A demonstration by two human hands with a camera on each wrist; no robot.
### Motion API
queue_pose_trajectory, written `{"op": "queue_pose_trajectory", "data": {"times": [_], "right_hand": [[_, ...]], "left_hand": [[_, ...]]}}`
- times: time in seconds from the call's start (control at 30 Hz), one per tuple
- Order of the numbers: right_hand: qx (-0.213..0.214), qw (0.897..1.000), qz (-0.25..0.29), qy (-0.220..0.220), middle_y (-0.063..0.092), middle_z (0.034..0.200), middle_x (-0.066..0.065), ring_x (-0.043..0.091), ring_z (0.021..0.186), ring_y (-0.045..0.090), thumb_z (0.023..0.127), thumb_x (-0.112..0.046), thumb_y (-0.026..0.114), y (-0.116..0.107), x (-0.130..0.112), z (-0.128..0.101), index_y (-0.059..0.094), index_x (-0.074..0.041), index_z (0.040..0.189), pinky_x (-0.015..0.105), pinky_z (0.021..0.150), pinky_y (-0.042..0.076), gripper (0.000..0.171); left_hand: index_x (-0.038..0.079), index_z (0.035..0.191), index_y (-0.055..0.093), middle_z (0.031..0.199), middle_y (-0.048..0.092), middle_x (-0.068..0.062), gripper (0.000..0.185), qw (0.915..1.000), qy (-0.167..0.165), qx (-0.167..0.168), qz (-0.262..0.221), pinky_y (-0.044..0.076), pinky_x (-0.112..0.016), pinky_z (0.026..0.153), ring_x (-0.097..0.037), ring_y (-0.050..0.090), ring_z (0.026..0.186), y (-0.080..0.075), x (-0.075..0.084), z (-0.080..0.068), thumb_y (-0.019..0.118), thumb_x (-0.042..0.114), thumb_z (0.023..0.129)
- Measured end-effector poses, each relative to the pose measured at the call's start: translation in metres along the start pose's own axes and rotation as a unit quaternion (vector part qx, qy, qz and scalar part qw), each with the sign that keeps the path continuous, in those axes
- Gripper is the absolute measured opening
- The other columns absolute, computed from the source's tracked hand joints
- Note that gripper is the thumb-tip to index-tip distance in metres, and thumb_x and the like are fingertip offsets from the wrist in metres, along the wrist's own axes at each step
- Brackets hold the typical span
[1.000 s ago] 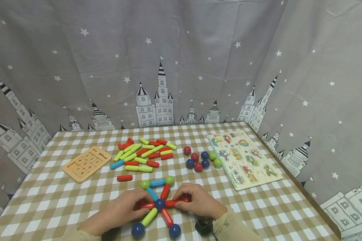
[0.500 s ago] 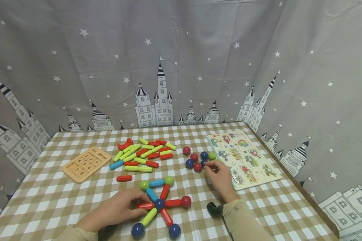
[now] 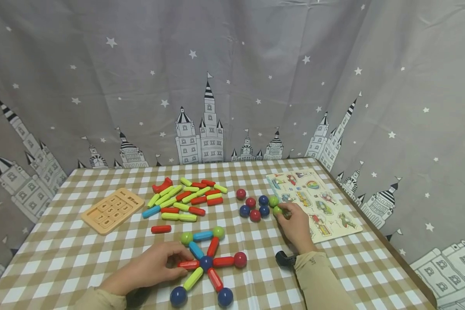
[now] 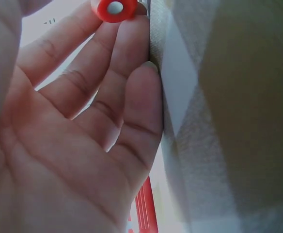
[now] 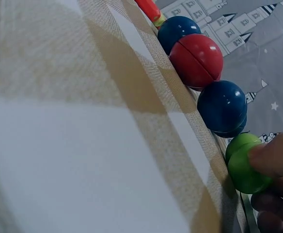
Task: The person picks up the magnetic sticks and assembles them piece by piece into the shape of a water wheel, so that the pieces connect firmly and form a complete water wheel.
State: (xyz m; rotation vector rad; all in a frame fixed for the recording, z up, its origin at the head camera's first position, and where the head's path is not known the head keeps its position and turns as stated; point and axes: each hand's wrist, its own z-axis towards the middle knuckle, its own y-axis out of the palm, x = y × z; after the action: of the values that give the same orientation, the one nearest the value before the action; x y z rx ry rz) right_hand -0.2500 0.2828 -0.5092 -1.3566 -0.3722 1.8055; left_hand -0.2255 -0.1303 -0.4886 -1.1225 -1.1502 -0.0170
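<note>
My left hand [image 3: 151, 268] holds a red magnetic rod [image 3: 189, 265] between thumb and fingers; in the left wrist view the rod's red end [image 4: 115, 8] shows a metal tip. That rod meets a dark blue ball [image 3: 206, 262] at the hub of a flat figure, from which red, blue and yellow-green rods spread. Balls cap several of the rods: a red ball [image 3: 240, 259] on the right, two green above, two blue below. Farther right, my right hand [image 3: 297, 226] pinches a green ball [image 5: 248, 167] at the edge of the loose balls.
Loose red and blue balls [image 3: 255, 215] lie beside the right hand. A picture puzzle board [image 3: 335, 230] is just past it. Several loose rods [image 3: 179, 217] are heaped behind the figure, with a single red rod [image 3: 161, 229] nearer. A wooden number puzzle [image 3: 112, 211] lies left.
My right hand has left the red ball at the figure's right, moved up and right to the loose balls, and taken hold of a green one. The left hand stays at its rod.
</note>
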Motion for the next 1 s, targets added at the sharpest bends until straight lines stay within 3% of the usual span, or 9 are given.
{"op": "queue_pose_trajectory", "data": {"times": [0.3, 0.67, 0.77, 0.87, 0.93, 1.0], "right_hand": [[-0.018, 0.999, 0.024, 0.025, 0.071, 0.113, 0.009, 0.024, 0.100, 0.069, 0.085, -0.012, 0.082, -0.001, -0.003, -0.004, 0.075, -0.009, 0.112, 0.041, 0.087, 0.059, 0.028], [-0.012, 0.996, 0.057, 0.069, 0.072, 0.110, 0.009, 0.023, 0.096, 0.071, 0.084, -0.014, 0.083, -0.003, -0.008, -0.009, 0.075, -0.009, 0.112, 0.037, 0.083, 0.060, 0.029], [-0.017, 0.995, 0.064, 0.072, 0.073, 0.109, 0.009, 0.022, 0.094, 0.071, 0.084, -0.014, 0.084, -0.001, -0.008, -0.010, 0.075, -0.009, 0.111, 0.038, 0.083, 0.059, 0.030], [-0.024, 0.996, 0.060, 0.059, 0.073, 0.108, 0.009, 0.022, 0.092, 0.070, 0.084, -0.015, 0.083, 0.001, -0.008, -0.009, 0.075, -0.008, 0.112, 0.037, 0.083, 0.059, 0.030], [-0.028, 0.996, 0.061, 0.052, 0.073, 0.108, 0.008, 0.021, 0.092, 0.070, 0.084, -0.015, 0.083, 0.003, -0.008, -0.007, 0.075, -0.009, 0.112, 0.037, 0.083, 0.058, 0.030], [-0.029, 0.996, 0.061, 0.052, 0.073, 0.108, 0.007, 0.020, 0.092, 0.070, 0.084, -0.016, 0.083, 0.005, -0.009, -0.006, 0.075, -0.010, 0.112, 0.036, 0.083, 0.058, 0.030]], "left_hand": [[0.034, 0.104, 0.074, 0.093, 0.066, 0.017, 0.017, 0.9999, -0.009, -0.003, -0.006, 0.049, -0.023, 0.070, -0.005, 0.058, 0.082, 0.002, 0.000, 0.003, 0.081, 0.033, 0.090], [0.033, 0.105, 0.073, 0.096, 0.068, 0.017, 0.017, 1.0000, 0.007, 0.000, -0.001, 0.051, -0.023, 0.071, -0.005, 0.059, 0.082, 0.000, 0.001, 0.005, 0.080, 0.037, 0.090], [0.032, 0.107, 0.072, 0.100, 0.068, 0.018, 0.013, 0.9977, 0.038, 0.037, 0.042, 0.054, -0.025, 0.076, -0.003, 0.061, 0.088, -0.003, 0.006, 0.004, 0.076, 0.032, 0.094], [0.032, 0.108, 0.073, 0.106, 0.066, 0.020, 0.016, 0.9847, 0.089, 0.081, 0.126, 0.057, -0.031, 0.084, -0.003, 0.061, 0.098, -0.005, 0.015, 0.007, 0.075, 0.024, 0.095], [0.034, 0.112, 0.073, 0.111, 0.065, 0.019, 0.021, 0.9738, 0.120, 0.075, 0.178, 0.057, -0.034, 0.090, -0.005, 0.061, 0.105, -0.006, 0.024, 0.014, 0.076, 0.021, 0.095], [0.035, 0.116, 0.074, 0.114, 0.066, 0.019, 0.024, 0.9660, 0.151, 0.034, 0.207, 0.055, -0.034, 0.093, -0.006, 0.060, 0.109, -0.005, 0.033, 0.024, 0.076, 0.023, 0.095]]}}
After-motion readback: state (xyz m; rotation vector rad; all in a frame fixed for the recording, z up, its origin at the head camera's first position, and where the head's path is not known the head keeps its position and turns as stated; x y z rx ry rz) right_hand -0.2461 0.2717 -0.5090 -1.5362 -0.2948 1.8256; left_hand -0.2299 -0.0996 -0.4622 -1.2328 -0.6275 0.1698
